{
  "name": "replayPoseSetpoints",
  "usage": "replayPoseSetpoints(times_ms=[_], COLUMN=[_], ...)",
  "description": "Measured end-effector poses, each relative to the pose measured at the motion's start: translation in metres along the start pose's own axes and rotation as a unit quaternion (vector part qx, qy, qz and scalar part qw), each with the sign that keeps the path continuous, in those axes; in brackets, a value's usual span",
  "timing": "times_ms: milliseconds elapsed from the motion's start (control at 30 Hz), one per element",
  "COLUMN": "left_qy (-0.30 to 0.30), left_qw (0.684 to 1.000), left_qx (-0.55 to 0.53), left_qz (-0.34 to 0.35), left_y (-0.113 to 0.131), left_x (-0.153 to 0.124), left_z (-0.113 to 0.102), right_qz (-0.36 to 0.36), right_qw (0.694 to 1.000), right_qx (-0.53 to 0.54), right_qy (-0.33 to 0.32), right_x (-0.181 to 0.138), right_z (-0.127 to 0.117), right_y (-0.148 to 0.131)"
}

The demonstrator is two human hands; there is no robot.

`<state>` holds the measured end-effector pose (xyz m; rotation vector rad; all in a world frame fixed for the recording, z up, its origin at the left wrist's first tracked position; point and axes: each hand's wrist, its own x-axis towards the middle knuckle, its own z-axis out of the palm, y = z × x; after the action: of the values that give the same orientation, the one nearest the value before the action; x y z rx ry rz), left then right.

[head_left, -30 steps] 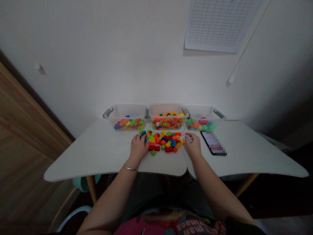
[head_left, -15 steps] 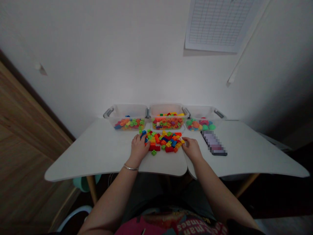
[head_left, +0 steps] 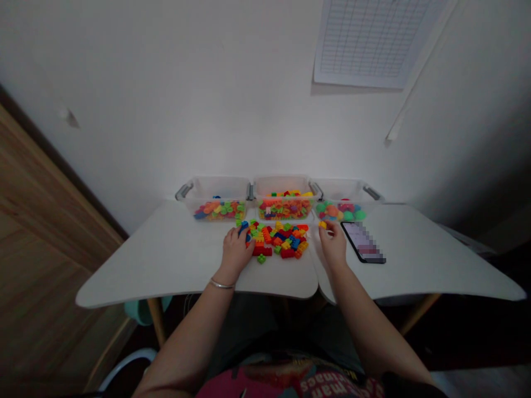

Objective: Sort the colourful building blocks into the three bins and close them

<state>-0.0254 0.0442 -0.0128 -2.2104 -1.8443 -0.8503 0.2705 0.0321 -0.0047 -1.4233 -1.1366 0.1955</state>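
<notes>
A heap of colourful toy building bricks (head_left: 282,240) lies on the white table, in red, orange, yellow, green and blue. My left hand (head_left: 235,251), with a silver bangle at the wrist, rests against the heap's left end. Its thumb and fingers are apart, curved about the blue bricks (head_left: 243,226) there. To the right of the heap, my right hand (head_left: 334,243) pinches a small yellow brick (head_left: 322,225) between thumb and fingertips. A little in front of the heap sits a single green brick (head_left: 261,258).
Along the wall stand three clear plastic bins: the left bin (head_left: 219,190) and middle bin (head_left: 286,187) hold small coloured pieces, the right bin (head_left: 342,190) coloured balls. A phone (head_left: 363,243) lies right of my right hand. Two tabletops (head_left: 274,279) meet near the middle.
My right hand has moved away from the heap, to the right and slightly farther back, carrying the yellow brick. The left hand stays where it was.
</notes>
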Motion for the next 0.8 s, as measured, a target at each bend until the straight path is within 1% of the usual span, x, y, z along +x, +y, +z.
replayPoseSetpoints(times_ms=[100,167,233,267,400,500,600,700,800], left_qy=[0.008,0.013,0.016,0.018,0.018,0.012,0.007,0.006,0.01], left_qw=[1.0,1.0,1.0,1.0,1.0,1.0,1.0,1.0,1.0], left_qx=[0.0,0.002,0.003,0.003,0.003,0.006,0.006,0.004,0.006], left_qz=[0.002,0.002,0.002,0.003,0.008,0.005,-0.003,-0.003,-0.001], left_y=[0.0,-0.001,-0.001,-0.001,-0.003,-0.004,-0.004,-0.003,-0.003], left_x=[0.0,0.0,0.0,0.0,0.0,0.0,0.0,0.0,0.0], left_z=[0.001,0.002,0.003,0.004,0.004,0.004,0.004,0.004,0.003], right_qz=[-0.049,-0.076,-0.092,-0.101,-0.129,-0.113,-0.096,-0.086,-0.079], right_qw=[0.997,0.993,0.992,0.992,0.99,0.98,0.967,0.963,0.967], right_qx=[0.046,0.075,0.078,0.066,-0.037,-0.141,-0.218,-0.234,-0.217], right_qy=[0.048,0.047,0.039,0.034,-0.041,-0.079,-0.095,-0.1,-0.104], right_x=[0.02,0.035,0.049,0.056,0.076,0.084,0.087,0.087,0.088], right_z=[0.008,0.018,0.03,0.037,0.065,0.078,0.084,0.085,0.084], right_y=[-0.019,-0.034,-0.05,-0.058,-0.086,-0.099,-0.106,-0.108,-0.107])
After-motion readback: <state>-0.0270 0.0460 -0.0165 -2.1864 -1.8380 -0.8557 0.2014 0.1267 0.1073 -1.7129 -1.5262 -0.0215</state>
